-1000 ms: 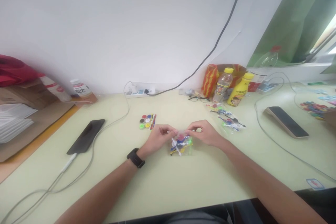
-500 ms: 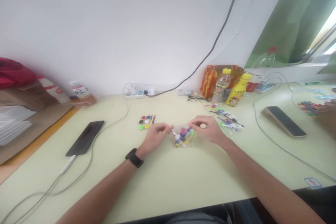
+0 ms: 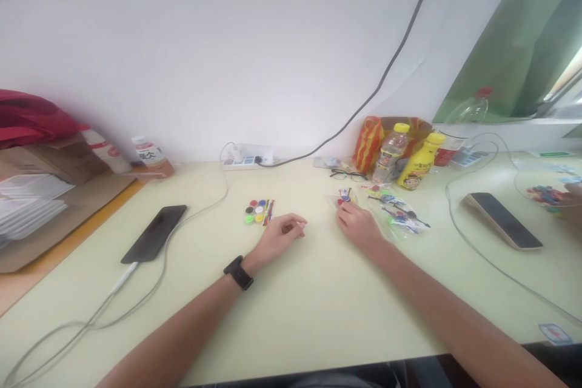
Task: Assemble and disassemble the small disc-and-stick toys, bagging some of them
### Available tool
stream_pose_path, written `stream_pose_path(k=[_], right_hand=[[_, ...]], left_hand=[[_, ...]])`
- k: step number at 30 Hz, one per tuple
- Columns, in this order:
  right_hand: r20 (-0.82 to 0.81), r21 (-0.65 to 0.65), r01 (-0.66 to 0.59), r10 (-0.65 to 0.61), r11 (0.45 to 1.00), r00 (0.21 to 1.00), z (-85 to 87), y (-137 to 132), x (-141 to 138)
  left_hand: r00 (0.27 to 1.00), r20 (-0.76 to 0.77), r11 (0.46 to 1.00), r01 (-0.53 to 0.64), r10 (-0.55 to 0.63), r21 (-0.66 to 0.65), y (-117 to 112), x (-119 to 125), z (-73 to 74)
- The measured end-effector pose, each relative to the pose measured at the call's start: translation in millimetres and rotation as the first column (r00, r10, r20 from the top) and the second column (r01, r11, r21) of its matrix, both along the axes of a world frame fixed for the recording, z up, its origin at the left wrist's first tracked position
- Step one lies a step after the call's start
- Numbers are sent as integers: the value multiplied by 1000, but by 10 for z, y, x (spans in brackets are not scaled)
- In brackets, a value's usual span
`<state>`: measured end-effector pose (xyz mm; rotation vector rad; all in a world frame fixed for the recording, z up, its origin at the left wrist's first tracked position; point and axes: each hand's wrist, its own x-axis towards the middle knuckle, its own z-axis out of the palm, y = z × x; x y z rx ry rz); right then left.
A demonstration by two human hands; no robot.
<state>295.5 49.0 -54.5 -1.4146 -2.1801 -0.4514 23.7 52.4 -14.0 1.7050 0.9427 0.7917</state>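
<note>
My right hand (image 3: 360, 227) has its fingers closed on a small clear plastic bag (image 3: 344, 197) of coloured plastic pieces; blue, red and white parts show beyond the fingertips, and the rest is hidden beneath the hand. Slightly above the table, my left hand (image 3: 282, 236) has loosely curled fingers, a little apart from the thumb, with nothing visible in them. Just beyond it lie coloured round discs (image 3: 259, 211) in small rows, with thin coloured sticks (image 3: 269, 211) beside them. More clear bags of plastic parts (image 3: 404, 218) lie right of my right hand.
A black phone (image 3: 154, 234) on a cable lies at left. Bottles (image 3: 417, 162), a red-and-yellow bag (image 3: 368, 145) and eyeglasses (image 3: 348, 175) stand or lie toward the wall. A power strip (image 3: 248, 157) sits at the back, and a dark-topped device (image 3: 504, 220) at right.
My left hand has let go of the small bag. My right hand has carried it right and away from me, toward the other bags. The view has shifted slightly.
</note>
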Motion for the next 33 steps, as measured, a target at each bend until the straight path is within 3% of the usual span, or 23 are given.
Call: stream_pose_path(k=[7, 15, 18, 21, 24, 27, 30, 33], right_hand=[[-48, -199, 132, -144, 971, 988, 14, 24, 35], [-131, -242, 168, -204, 956, 970, 93, -7, 148], [-193, -202, 171, -210, 965, 958, 119, -11, 199], [-312, -146, 168, -206, 975, 927, 165, -17, 209], [-475, -113, 110, -151, 988, 867, 218, -28, 186], [-622, -86, 37, -82, 996, 779, 241, -38, 160], [-707, -90, 34, -87, 995, 702, 220, -38, 151], [-745, -120, 32, -111, 992, 658, 184, -33, 155]], left_hand=[[998, -66, 998, 11, -7, 54, 17, -8, -50], [989, -145, 981, -7, 36, 194, -26, 3, -54], [980, -175, 941, -30, 94, 338, -45, 7, -61], [956, -192, 842, -90, 223, 532, -25, -17, -39], [862, -248, 729, -183, 442, 660, 62, -107, 30], [697, -352, 679, -262, 624, 686, 196, -255, 93], [581, -493, 724, -268, 648, 635, 317, -391, 75], [579, -575, 774, -165, 577, 611, 372, -443, -15]])
